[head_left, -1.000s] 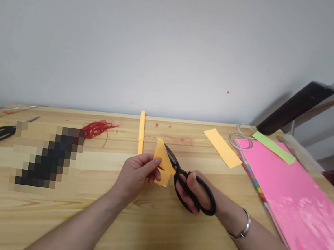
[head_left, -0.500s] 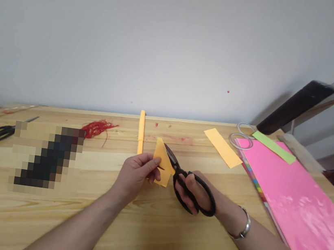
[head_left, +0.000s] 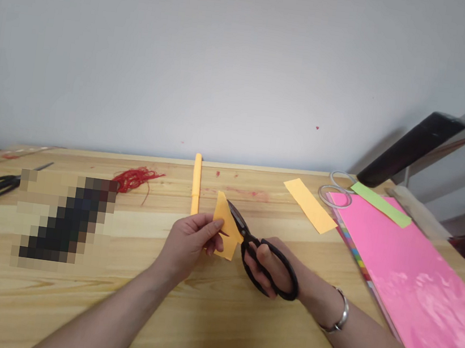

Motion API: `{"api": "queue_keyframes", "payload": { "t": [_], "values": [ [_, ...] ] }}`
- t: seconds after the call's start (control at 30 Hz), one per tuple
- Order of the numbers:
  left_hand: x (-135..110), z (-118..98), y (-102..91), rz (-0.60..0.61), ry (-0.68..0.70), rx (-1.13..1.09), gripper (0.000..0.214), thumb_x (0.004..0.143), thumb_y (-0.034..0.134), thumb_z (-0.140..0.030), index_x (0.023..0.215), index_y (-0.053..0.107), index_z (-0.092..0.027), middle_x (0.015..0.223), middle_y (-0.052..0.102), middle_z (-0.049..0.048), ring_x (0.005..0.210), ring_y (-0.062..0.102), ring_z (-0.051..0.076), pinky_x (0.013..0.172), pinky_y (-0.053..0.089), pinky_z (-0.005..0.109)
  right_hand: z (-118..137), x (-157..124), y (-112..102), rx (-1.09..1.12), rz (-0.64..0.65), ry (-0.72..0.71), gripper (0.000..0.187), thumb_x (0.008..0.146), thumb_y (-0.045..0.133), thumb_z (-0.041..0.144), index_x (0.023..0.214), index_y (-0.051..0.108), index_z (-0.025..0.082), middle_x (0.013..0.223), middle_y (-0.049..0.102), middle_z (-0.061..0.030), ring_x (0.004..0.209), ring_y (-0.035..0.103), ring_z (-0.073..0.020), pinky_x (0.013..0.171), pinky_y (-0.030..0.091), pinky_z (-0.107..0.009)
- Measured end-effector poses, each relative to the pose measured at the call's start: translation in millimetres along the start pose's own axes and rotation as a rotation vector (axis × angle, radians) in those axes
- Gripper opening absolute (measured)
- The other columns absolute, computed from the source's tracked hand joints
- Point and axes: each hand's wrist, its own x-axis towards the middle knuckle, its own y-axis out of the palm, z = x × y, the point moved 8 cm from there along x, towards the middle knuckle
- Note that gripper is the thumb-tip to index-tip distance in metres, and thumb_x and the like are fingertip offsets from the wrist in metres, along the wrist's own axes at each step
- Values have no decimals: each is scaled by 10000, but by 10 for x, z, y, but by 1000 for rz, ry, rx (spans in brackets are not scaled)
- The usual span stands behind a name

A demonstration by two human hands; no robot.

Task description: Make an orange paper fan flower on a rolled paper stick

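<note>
Between the thumb and fingers of my left hand is a small piece of orange paper, with a slit or gap along its right side. My right hand is wrapped round the black handles of a pair of scissors. The blades point up and to the left and lie against the paper's right edge. Just behind my left hand, an orange marker pen lies on the wooden table, its near end hidden by the hand.
An orange paper strip lies to the right, beside pink sheets bearing a green strip. Red string, a blurred-out dark object and other scissors are on the left. A wall stands behind.
Hardly anything differs. Both hands keep their grip on the paper and scissors, and the blades stay at the paper's edge, perhaps slightly closer together.
</note>
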Motion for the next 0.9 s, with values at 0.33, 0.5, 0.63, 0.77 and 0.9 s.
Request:
{"api": "queue_keyframes", "payload": {
  "t": [0.33,0.5,0.63,0.77,0.9],
  "values": [
    [13,20,9,12,-2,-18,173,754,634,-310,687,629,-151,469,612,-6,388,423,50,405,300,162,98,-29,27,68,40,-70,635,821,177,696,661,453,146,441,368,57,349,334,-48,365,271,-177],
    [9,34,24,29,-10,-13,176,754,636,-310,699,636,-144,475,620,2,391,429,49,407,305,161,74,-33,21,70,55,-74,642,827,163,688,721,477,138,472,385,55,356,342,-49,375,284,-178],
    [1,43,35,37,-19,3,176,752,634,-314,707,642,-144,469,616,3,383,427,56,403,304,171,48,-35,13,54,53,-41,653,812,152,703,735,473,139,485,384,55,364,346,-52,374,286,-181],
    [-3,41,42,39,-22,12,178,749,632,-322,708,643,-150,471,614,2,381,427,62,401,304,178,42,-34,11,58,39,-42,649,810,155,706,730,467,143,474,379,59,358,348,-52,374,294,-183],
    [-4,28,41,26,-16,29,185,742,632,-329,689,638,-152,467,610,3,379,432,68,395,311,183,37,-23,5,42,24,-56,651,806,154,710,706,462,145,453,377,60,348,354,-52,367,292,-181]
  ]
}}
